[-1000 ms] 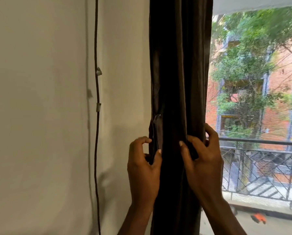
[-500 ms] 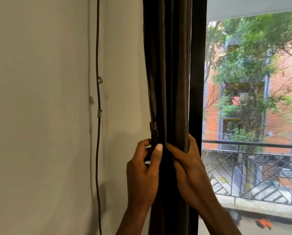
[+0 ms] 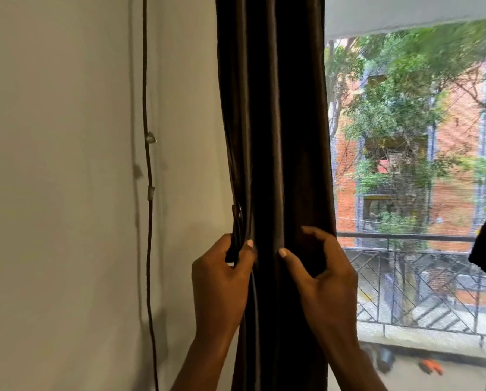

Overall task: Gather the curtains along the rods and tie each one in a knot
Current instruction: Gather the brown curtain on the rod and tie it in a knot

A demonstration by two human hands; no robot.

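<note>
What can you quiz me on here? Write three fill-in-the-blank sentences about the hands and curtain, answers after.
The left hand grips the curtain's ___ edge.
The right hand's thumb touches the ___.
The balcony railing shows to the curtain's ___.
Missing words: left; curtain; right.

Pale wall [image 3: 66, 193], dark cord [image 3: 149, 249] running down it, held by two small clips [image 3: 150, 192]
</note>
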